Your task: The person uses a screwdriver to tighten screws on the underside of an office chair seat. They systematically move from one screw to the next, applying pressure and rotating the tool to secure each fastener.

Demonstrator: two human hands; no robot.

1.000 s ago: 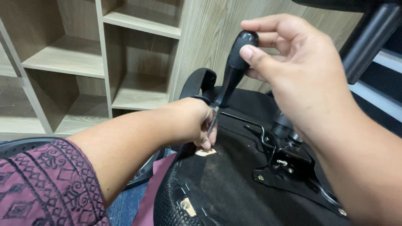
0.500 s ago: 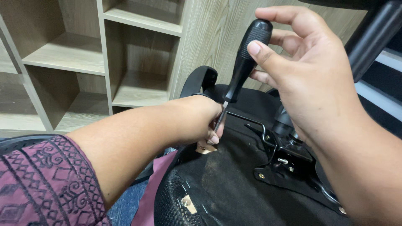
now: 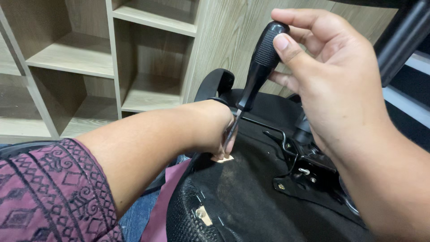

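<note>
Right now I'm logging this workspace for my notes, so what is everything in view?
screwdriver: one, black handle, upright, tip at seat underside
chair seat underside: one, black, lower centre
metal mechanism plate: one, black, on the seat, right
armrest: one, black, behind the seat
shelving unit: one, light wood, upper left
patterned sleeve: one, maroon, lower left
left hand: steadies the shaft near the tip
right hand: grips the handle

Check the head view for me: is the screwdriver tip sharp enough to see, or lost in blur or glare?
Head view: evenly lit, no glare; screwdriver handle is sharp in the right hand; its tip sits half hidden behind the left hand, shadowed against the dark seat underside.
</note>
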